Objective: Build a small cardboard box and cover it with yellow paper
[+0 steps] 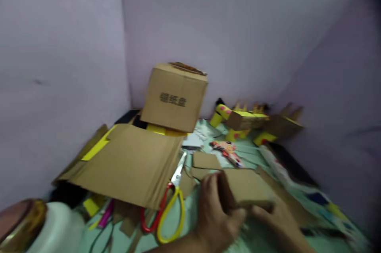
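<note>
My left hand (214, 209) is closed around the left edge of a small folded cardboard box (248, 185) at the lower right. On its near side my right hand (278, 221), blurred, grips the same piece, thumb pressed at the edge. Just left of my left hand lies a pair of scissors (179, 173) with one red and one yellow handle, blades pointing away. Flat cardboard pieces (205, 160) rest beyond my hands. A long cardboard strip (288, 199) lies along the right side of the held box.
A large cardboard box (174, 98) with dark printed characters sits tilted at the back, behind stacked cardboard sheets (127, 161). Yellow-and-brown cardboard figures (245, 120) stand by the right wall. A white jar (55, 227) is at the front left. Walls enclose the green table surface (171, 225).
</note>
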`<state>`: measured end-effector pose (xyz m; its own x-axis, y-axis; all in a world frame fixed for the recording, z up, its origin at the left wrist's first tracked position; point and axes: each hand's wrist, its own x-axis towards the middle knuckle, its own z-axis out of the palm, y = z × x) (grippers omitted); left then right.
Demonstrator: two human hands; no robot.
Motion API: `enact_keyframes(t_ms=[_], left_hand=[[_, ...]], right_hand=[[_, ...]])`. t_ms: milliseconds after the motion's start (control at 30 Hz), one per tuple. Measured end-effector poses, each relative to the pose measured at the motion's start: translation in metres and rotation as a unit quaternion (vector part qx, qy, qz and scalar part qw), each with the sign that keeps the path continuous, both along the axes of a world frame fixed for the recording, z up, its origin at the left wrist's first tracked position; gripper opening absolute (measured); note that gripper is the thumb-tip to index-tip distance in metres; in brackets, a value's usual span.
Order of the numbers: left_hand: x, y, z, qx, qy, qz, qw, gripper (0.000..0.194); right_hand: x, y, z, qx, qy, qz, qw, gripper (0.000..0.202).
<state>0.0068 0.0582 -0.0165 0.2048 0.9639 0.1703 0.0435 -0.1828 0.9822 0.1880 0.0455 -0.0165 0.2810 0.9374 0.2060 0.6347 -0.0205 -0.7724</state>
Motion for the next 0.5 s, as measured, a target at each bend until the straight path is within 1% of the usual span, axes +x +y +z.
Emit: enact_keyframes(t_ms=[33,67,100,167,233,300,367,400,433,500], left_hand=[[0.008,0.004,-0.001,0.02,-0.001,-0.001,1.0,0.07],[0.012,0.006,-0.002,0.032,0.003,0.007,0.999,0.071],[0.014,0.008,-0.003,0.039,0.011,0.004,0.999,0.071],[0.011,0.008,-0.002,0.049,0.025,0.002,0.999,0.073],[0.004,0.006,0.002,0.046,0.04,0.011,0.998,0.074],[-0.003,0.004,0.011,0.027,0.039,0.03,0.998,0.072],[-0.009,0.001,0.02,0.014,0.0,0.06,0.998,0.066],[-0.011,-0.001,0.024,0.016,-0.029,0.084,0.996,0.062],[-0.012,-0.003,0.027,0.017,-0.057,0.113,0.992,0.06],[-0.013,-0.009,0.029,0.019,-0.097,0.178,0.979,0.055]], right_hand=[[0.007,0.001,0.003,-0.008,0.028,0.004,1.0,0.078],[0.01,0.002,0.004,-0.005,0.067,0.028,0.997,0.084],[0.01,0.005,0.006,0.003,0.104,0.047,0.993,0.085],[0.004,0.008,0.008,0.02,0.162,0.057,0.985,0.085],[-0.003,0.007,0.012,0.03,0.212,0.099,0.972,0.076],[-0.006,0.004,0.018,0.028,0.255,0.147,0.955,0.07],[-0.003,0.0,0.022,0.012,0.287,0.186,0.94,0.069],[0.0,-0.001,0.024,0.003,0.298,0.199,0.934,0.069],[0.003,-0.001,0.024,-0.003,0.304,0.208,0.93,0.069],[0.01,-0.001,0.023,-0.001,0.305,0.205,0.93,0.071]])
